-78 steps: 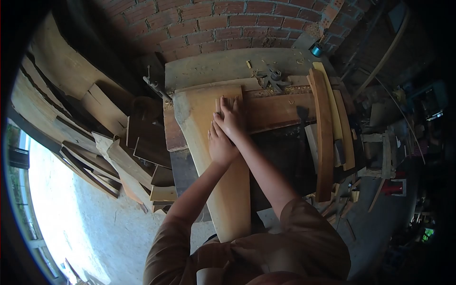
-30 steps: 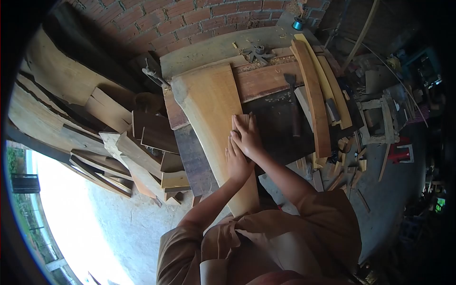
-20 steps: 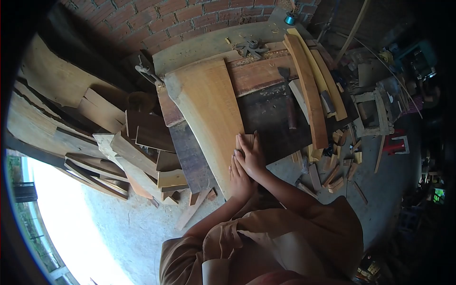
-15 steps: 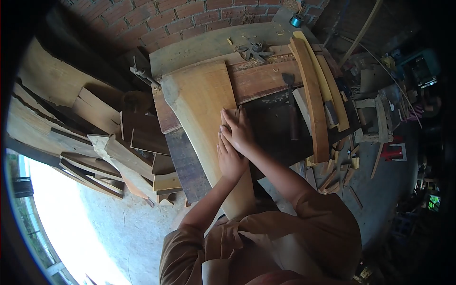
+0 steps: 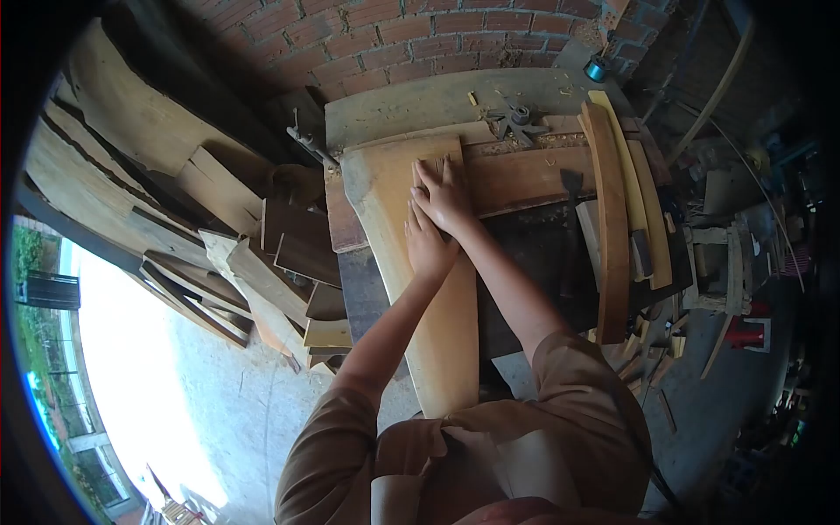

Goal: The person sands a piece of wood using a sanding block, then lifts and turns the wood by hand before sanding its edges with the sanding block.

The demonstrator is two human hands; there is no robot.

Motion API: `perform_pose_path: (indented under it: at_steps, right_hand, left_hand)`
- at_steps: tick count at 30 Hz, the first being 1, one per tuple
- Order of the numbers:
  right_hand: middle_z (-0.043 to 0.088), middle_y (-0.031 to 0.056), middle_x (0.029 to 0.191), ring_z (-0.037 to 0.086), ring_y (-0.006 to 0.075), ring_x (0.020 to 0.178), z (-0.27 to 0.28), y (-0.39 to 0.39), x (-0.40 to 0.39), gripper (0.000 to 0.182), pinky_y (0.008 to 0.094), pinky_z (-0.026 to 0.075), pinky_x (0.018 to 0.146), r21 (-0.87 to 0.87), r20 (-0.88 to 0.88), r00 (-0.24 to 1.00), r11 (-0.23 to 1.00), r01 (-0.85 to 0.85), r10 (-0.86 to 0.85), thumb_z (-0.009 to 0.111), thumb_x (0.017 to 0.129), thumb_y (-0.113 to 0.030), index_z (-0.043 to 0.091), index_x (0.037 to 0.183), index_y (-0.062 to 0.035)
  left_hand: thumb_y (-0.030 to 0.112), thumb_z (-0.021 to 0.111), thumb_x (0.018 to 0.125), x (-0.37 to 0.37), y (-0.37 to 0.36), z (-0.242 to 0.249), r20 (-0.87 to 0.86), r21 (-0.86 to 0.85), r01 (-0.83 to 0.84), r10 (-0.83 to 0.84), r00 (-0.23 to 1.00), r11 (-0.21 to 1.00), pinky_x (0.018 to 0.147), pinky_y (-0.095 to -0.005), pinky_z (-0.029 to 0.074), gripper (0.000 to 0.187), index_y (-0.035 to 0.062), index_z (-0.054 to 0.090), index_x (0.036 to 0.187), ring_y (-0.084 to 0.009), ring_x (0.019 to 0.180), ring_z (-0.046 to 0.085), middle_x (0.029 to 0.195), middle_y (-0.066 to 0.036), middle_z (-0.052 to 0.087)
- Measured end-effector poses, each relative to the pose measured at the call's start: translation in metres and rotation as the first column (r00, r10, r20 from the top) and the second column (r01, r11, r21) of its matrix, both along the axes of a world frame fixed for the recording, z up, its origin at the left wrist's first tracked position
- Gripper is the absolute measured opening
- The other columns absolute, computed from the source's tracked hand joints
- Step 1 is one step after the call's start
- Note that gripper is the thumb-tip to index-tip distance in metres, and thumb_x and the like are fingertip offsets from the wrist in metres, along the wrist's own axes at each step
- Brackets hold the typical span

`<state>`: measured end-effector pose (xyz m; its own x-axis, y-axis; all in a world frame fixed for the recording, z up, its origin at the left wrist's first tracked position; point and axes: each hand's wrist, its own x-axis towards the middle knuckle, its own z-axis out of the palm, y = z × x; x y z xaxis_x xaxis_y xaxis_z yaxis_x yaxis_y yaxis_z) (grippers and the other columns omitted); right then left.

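A long, pale wooden board (image 5: 446, 324) with a curved left edge lies along the bench and reaches to my body. On its upper part, my right hand (image 5: 444, 199) grips a small wooden block (image 5: 430, 164), fingers stretched forward over and beside it. Just behind, my left hand (image 5: 427, 247) presses against the same block, its fingers extended along the left side and overlapped by the right hand. Most of the block is hidden under my hands. A dark scraper-like tool with a flat blade (image 5: 571, 182) lies to the right of the board.
Curved wooden strips (image 5: 608, 227) lie at the bench's right side. A metal star-shaped piece (image 5: 520, 124) sits among shavings near the brick wall (image 5: 420, 39). A clamp (image 5: 308, 144) stands at the left corner. Stacked boards (image 5: 219, 188) lean on the left; offcuts litter the floor.
Both hands have slid forward along the board with the block, away from my body. My arms are straighter, and the camera view has shifted slightly.
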<state>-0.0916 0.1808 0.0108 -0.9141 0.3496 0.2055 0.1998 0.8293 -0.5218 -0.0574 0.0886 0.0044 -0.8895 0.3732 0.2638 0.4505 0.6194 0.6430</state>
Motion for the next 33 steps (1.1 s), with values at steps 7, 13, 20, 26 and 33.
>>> perform_pose_path:
  at_steps: [7,13,20,26,33]
  right_hand:
    - [0.018,0.0396,0.131,0.027,0.05,0.121,-0.005,-0.11,0.21,0.061,0.0522,0.03,0.094,-0.037,-0.06,0.996,0.998,0.059,-0.061,0.06,0.078,-0.028,0.036,0.133,-0.014]
    - [0.021,0.037,0.131,0.032,0.0515,0.116,-0.001,-0.1,0.178,0.056,0.0499,0.031,0.095,-0.048,-0.015,1.0,0.999,0.023,-0.023,0.059,0.079,-0.024,0.04,0.13,-0.0144]
    - [0.017,0.0343,0.136,0.022,0.0501,0.124,0.003,-0.03,-0.012,0.054,0.0616,0.015,0.099,-0.073,0.023,0.998,0.996,-0.061,0.063,0.052,0.082,-0.038,0.036,0.133,-0.0269]
    - [0.011,0.031,0.139,0.012,0.0463,0.129,0.003,-0.002,-0.088,0.05,0.0627,0.011,0.1,-0.103,0.01,1.0,0.995,-0.018,0.019,0.049,0.083,-0.041,0.038,0.131,-0.0324]
    - [0.016,0.0348,0.136,0.025,0.0489,0.123,0.007,-0.05,0.023,0.053,0.0561,0.021,0.1,-0.025,0.085,0.996,1.0,0.002,0.0,0.049,0.084,-0.039,0.034,0.134,-0.0288]
  left_hand:
    - [0.038,0.066,0.068,0.189,-0.123,-0.003,0.114,-0.039,0.222,-0.216,0.97,0.974,0.099,-0.0479,0.028,0.096,-0.0071,0.014,0.135,-0.0399,0.126,0.028,0.135,-0.029,0.025]
    - [0.039,0.065,0.069,0.169,-0.104,0.002,0.142,-0.06,0.157,-0.147,0.979,0.986,0.1,-0.0485,0.028,0.095,-0.0099,0.015,0.133,-0.0423,0.123,0.03,0.133,-0.031,0.026]
    - [0.035,0.063,0.072,-0.005,-0.027,0.003,0.076,0.016,-0.043,0.041,0.996,0.999,0.099,-0.047,0.03,0.088,-0.0116,0.017,0.131,-0.0451,0.119,0.033,0.13,-0.033,0.029]
    - [0.036,0.064,0.071,-0.082,0.003,0.003,0.014,0.052,-0.05,0.05,0.999,0.997,0.097,-0.0449,0.032,0.087,-0.0092,0.02,0.131,-0.044,0.116,0.036,0.128,-0.032,0.032]
    - [0.031,0.066,0.069,0.023,-0.048,0.002,0.026,0.031,-0.008,0.007,1.0,0.999,0.096,-0.0451,0.033,0.088,-0.0081,0.019,0.132,-0.0441,0.114,0.038,0.129,-0.031,0.032]
